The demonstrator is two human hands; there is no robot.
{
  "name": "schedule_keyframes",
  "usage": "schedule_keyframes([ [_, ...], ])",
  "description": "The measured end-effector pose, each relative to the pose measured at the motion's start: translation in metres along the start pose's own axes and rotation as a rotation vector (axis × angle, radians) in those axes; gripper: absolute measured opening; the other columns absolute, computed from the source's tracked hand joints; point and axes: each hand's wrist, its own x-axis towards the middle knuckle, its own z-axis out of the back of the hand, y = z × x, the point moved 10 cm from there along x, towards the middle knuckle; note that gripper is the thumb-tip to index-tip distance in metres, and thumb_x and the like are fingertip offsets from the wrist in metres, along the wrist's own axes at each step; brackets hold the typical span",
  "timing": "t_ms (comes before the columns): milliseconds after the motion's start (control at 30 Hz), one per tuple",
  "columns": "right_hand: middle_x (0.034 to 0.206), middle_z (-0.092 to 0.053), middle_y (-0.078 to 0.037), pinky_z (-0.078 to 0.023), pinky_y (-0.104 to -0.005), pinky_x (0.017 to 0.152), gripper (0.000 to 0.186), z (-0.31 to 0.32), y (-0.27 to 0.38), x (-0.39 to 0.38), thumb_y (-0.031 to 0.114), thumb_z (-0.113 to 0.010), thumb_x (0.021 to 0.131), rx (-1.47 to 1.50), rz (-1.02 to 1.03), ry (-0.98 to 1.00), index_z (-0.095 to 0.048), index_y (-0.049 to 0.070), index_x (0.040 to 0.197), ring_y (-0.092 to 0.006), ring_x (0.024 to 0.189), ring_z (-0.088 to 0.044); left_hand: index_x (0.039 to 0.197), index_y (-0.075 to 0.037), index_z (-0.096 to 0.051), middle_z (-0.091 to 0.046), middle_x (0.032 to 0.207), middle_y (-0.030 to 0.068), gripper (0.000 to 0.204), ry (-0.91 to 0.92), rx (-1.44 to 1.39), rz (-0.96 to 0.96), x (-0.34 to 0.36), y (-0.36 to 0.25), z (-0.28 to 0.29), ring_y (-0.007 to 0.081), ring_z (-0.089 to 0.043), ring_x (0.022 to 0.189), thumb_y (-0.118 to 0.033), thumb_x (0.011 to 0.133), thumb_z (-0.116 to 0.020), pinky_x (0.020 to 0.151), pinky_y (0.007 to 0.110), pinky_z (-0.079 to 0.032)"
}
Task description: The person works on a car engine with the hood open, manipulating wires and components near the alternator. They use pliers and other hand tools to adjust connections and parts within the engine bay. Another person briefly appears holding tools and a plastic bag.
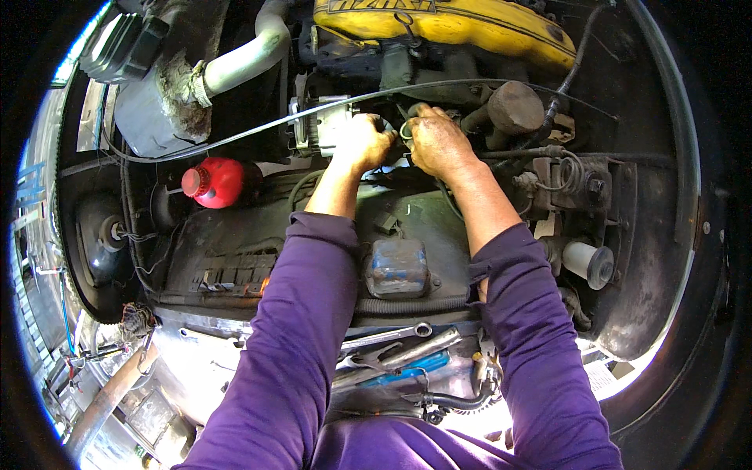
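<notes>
Two bare hands reach into an engine bay at the upper middle of the frame, close together with a narrow dark gap between them. The left hand [366,144] is curled, its fingertips hidden, just beside a silver unit [329,127]; whether it grips anything I cannot tell. The right hand [440,142] is bent inward, with a thin wire loop [404,130] at its fingertips; whether the fingers are closed on it I cannot tell. The loop lies in the upper middle, between the hands. Both forearms rise from the lower edge in purple sleeves [301,313].

A long grey cable [258,131] arcs across above the hands. Top centre holds a yellow cover [462,30]; upper left, a pale pipe [262,51] meets a grey canister [149,125]. Right of the right hand stands a brown cylinder [515,108]. A red cap [217,182] sits left of centre. Between the sleeves are a worn box [397,268] and, at lower centre, a wrench [384,337] beside other tools [411,354].
</notes>
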Motion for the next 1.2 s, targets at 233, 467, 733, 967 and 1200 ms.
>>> schedule_keyframes([
  [233,0.107,-0.069,-0.024,-0.052,-0.0433,0.094,0.024,0.000,0.002,0.000,0.007,-0.068,0.078,0.318,0.106,0.113,-0.074,0.001,0.101,-0.0387,0.105,-0.066,0.118,-0.010,-0.074,-0.072,0.114,0.0192,0.053,-0.047,0.027,0.038,0.005,0.011,0.000,0.0331,-0.068,0.109,-0.050,0.083,-0.070,0.097,0.041,-0.051],
  [467,0.125,-0.061,-0.022,-0.049,-0.0458,0.101,0.047,-0.022,-0.015,-0.005,0.007,-0.070,0.080,0.343,-0.146,-0.032,-0.056,0.003,0.124,-0.0406,0.118,-0.059,0.120,-0.010,-0.073,-0.072,0.115,0.0180,0.052,0.015,-0.007,0.014,0.001,0.005,0.001,0.0317,-0.069,0.106,-0.047,0.083,-0.072,0.095,0.039,-0.052],
  [733,0.131,-0.053,-0.016,-0.048,-0.0459,0.103,0.041,-0.032,-0.010,-0.006,0.009,-0.072,0.079,0.123,-0.242,-0.045,-0.065,0.010,0.120,-0.0361,0.124,-0.053,0.111,0.000,-0.073,-0.074,0.103,0.0231,0.040,0.094,-0.143,-0.001,-0.002,-0.002,-0.008,0.0339,-0.071,0.097,-0.029,0.084,-0.071,0.088,0.040,-0.053],
  [967,0.125,-0.059,-0.020,-0.049,-0.0454,0.100,0.027,-0.007,-0.014,0.000,0.019,-0.072,0.082,0.029,-0.113,-0.016,-0.072,0.002,0.104,-0.0380,0.118,-0.057,0.099,-0.002,-0.073,-0.073,0.095,0.0214,0.032,-0.065,-0.162,-0.013,-0.007,-0.004,0.007,0.0343,-0.070,0.092,-0.031,0.085,-0.072,0.085,0.041,-0.053],
  [1200,0.111,-0.068,-0.027,-0.049,-0.0465,0.097,0.039,-0.009,-0.021,-0.002,0.016,-0.076,0.081,0.177,-0.142,0.076,-0.065,-0.004,0.112,-0.0420,0.112,-0.063,0.100,-0.001,-0.074,-0.073,0.091,0.0193,0.031,0.014,-0.399,-0.044,0.005,0.010,-0.018,0.0305,-0.069,0.087,-0.029,0.087,-0.072,0.080,0.039,-0.053],
])
